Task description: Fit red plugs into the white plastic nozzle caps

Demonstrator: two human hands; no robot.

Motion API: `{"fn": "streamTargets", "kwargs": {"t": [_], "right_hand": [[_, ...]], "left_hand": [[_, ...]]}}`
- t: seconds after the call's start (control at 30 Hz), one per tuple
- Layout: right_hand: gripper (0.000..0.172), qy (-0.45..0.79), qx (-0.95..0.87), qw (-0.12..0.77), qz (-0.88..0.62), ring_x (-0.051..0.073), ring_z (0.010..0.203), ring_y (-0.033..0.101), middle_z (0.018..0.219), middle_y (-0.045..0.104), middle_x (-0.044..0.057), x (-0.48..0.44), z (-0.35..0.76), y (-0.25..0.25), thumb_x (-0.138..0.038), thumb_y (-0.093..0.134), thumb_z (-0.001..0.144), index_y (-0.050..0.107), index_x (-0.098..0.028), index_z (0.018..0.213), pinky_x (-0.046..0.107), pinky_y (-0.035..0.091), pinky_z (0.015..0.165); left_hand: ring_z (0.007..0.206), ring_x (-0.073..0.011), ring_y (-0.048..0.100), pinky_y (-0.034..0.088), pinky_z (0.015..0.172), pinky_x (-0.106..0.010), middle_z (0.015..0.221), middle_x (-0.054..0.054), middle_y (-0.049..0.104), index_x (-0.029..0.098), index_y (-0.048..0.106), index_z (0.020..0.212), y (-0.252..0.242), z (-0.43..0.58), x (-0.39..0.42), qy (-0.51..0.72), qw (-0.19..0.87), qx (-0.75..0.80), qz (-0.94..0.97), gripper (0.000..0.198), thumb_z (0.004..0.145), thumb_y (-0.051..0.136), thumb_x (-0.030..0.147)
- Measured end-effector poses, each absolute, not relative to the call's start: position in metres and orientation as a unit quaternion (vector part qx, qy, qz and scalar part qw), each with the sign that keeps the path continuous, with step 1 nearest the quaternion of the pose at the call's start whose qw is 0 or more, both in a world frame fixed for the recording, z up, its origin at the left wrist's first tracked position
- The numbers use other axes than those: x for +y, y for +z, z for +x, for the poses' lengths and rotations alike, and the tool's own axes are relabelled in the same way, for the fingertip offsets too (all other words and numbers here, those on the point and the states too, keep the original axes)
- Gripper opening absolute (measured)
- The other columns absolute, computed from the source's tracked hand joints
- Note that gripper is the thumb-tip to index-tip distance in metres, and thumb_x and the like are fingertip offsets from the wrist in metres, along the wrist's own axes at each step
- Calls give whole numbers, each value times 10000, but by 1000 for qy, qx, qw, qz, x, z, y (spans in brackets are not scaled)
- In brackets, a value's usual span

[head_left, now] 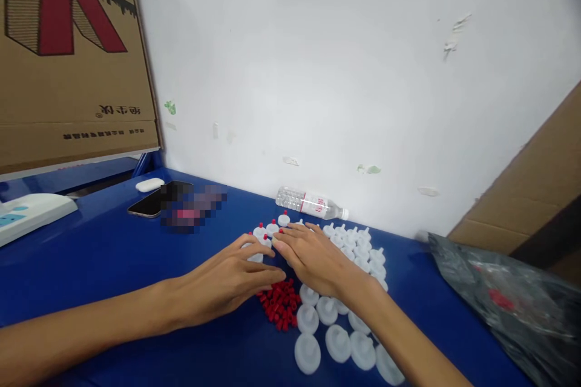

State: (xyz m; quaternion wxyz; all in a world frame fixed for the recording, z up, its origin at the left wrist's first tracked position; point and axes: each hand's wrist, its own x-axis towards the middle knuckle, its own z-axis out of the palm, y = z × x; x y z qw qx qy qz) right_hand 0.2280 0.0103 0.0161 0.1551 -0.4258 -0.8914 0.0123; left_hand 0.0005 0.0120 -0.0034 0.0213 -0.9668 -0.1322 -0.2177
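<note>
My left hand (238, 272) is open, thumb apart from the fingers. Its fingertips are by the white round plastic caps with red tips (259, 231), and its thumb is above a pile of small red caps (280, 307). Stretched out across the white pieces is my right hand (318, 257), its fingers extended and thumb apart. A red tip shows at its thumb and index finger; whether they touch it is unclear. Several white round plastic caps with bare spouts (338, 343) lie behind, below and right of this hand, some hidden under the forearm.
A clear plastic bottle (313, 202) lies against the wall. Further left on the blue table (149, 266) are a phone (154, 201), a white oval case (149, 185) and a white device (34, 214). A dark plastic bag (512, 308) and cardboard (521, 187) border the right side.
</note>
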Motion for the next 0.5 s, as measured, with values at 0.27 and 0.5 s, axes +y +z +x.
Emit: {"fn": "streamTargets", "kwargs": {"t": [0.27,0.5], "right_hand": [[219,11,-853,261,-452,215,1060,641,1109,712,46,5,227,36,-343,482,1034,664,-225,1064,434,431,1004],[295,92,-873,283,-387,191,990,665,1174,683,24,-9,217,44,-176,565,951,519,-276,1224,342,520,824]], "left_hand": [[1069,-243,560,437,929,-398,1067,-74,701,206,627,1194,4,-6,19,-332,55,-227,-914,218,1019,507,155],[1029,-254,507,429,913,-418,1107,-95,648,164,577,1190,8,-8,22,-323,43,-276,-904,231,1026,522,317]]}}
